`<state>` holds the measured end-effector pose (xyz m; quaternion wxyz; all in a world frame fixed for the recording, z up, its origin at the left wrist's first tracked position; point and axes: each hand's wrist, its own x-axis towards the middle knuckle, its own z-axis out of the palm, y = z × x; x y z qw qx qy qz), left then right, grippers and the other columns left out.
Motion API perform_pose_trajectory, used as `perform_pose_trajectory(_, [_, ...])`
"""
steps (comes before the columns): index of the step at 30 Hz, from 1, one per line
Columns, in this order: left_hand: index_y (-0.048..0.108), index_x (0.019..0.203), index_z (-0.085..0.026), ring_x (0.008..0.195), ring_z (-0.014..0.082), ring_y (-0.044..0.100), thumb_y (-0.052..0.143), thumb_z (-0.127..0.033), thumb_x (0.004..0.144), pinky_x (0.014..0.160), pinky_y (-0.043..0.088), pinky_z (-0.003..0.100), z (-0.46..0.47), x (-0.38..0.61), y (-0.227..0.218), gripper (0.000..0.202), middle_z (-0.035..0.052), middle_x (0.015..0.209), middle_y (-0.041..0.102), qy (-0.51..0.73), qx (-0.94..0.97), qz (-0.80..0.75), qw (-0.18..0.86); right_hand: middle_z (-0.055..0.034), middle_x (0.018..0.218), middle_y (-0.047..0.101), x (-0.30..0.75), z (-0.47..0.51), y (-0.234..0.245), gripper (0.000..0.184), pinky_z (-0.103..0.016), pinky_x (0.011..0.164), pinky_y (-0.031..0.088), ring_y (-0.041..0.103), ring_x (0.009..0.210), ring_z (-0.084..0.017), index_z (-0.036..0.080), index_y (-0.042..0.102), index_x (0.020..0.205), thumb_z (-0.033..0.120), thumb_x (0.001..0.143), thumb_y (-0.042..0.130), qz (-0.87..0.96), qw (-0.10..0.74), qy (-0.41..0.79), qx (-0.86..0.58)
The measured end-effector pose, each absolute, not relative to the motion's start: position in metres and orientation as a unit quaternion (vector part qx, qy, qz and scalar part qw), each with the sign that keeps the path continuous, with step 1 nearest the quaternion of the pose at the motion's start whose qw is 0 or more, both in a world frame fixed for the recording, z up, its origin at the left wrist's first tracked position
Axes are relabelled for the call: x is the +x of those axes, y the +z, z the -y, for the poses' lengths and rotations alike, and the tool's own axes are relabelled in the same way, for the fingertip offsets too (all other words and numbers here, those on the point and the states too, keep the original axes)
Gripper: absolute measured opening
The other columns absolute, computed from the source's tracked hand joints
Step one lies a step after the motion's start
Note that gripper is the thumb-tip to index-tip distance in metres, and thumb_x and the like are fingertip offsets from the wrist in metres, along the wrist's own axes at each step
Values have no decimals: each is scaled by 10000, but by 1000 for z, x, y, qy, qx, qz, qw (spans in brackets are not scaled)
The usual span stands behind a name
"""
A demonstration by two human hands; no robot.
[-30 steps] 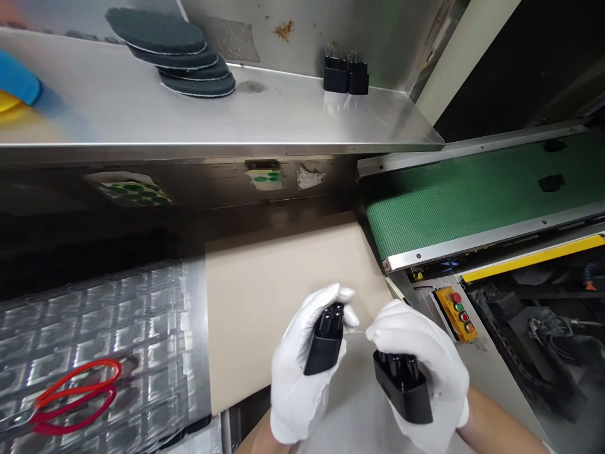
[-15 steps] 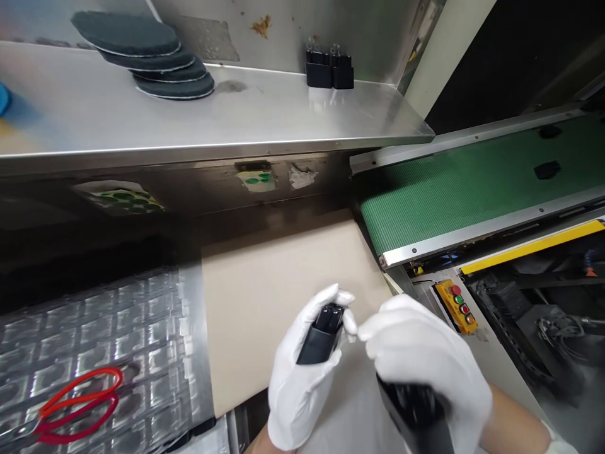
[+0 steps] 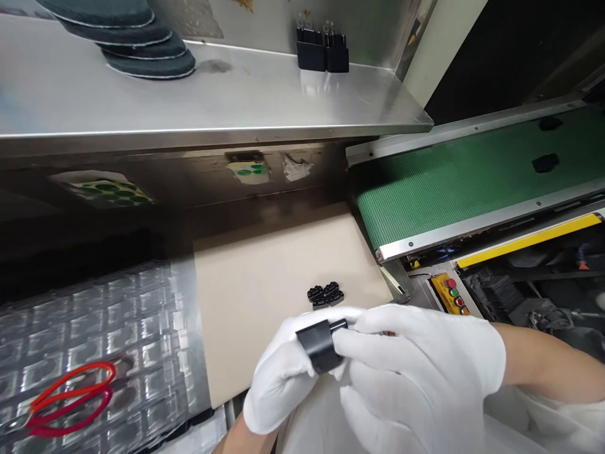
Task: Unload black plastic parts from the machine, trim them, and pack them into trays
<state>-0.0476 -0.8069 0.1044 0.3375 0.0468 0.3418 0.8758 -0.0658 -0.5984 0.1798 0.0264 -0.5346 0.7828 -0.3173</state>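
Above a beige board, a white-gloved left hand and a white-gloved right hand nearly meeting, both closed rather than open. Between them, a black plastic holder, tilted, with one flat face toward the camera and a short black stub poking out toward the right. Left hand curled under and around the holder's lower side. Right hand wrapped over its far end, hiding part of it; how much of the holder sits inside that palm, impossible to tell. Just ahead of the hands, on the board and not touching them, a small cluster of black pieces, bunched together and too small to count exactly.

Right of the board, a green conveyor belt with two black objects on its surface, and below it a yellow control box with red and green buttons. Left of the board, a clear plastic tray with red-handled scissors lying on it. Higher up, a steel shelf carrying a stack of dark round pads and, near its right end, a pair of black holders standing upright side by side.
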Motion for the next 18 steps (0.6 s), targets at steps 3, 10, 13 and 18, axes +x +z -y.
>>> perform_pose_trajectory(3, [816,1123,-138,621,203,570,572,-203,721,567,426,300,808,-47,101,475,81,684,675,864,61,-370,337,18,843,689,-76,598,192,204,-289,663,608,638,755,-148,272,634,888,307,776,801,-781,46,-313,-538])
perform_pose_trajectory(10, [767,679,-181,573,196,617,644,-134,755,578,506,318,802,-46,99,153,62,691,693,863,79,-467,178,16,852,708,-69,599,198,239,-352,684,599,646,786,-196,325,691,947,267,755,821,-825,30,-296,-481])
perform_pose_trajectory(13, [787,786,-157,530,193,553,573,-180,745,532,449,316,804,-49,100,219,65,596,630,858,74,-438,258,4,872,697,-70,598,193,283,-380,709,603,641,796,-208,333,702,985,285,741,837,-819,-3,-327,-472])
perform_pose_trajectory(18, [812,974,-141,569,198,538,604,-225,803,552,434,323,809,-52,96,282,83,645,650,855,98,-425,280,19,844,687,-64,594,182,326,-351,683,603,630,741,-184,338,715,1018,336,719,845,-827,-32,-346,-441])
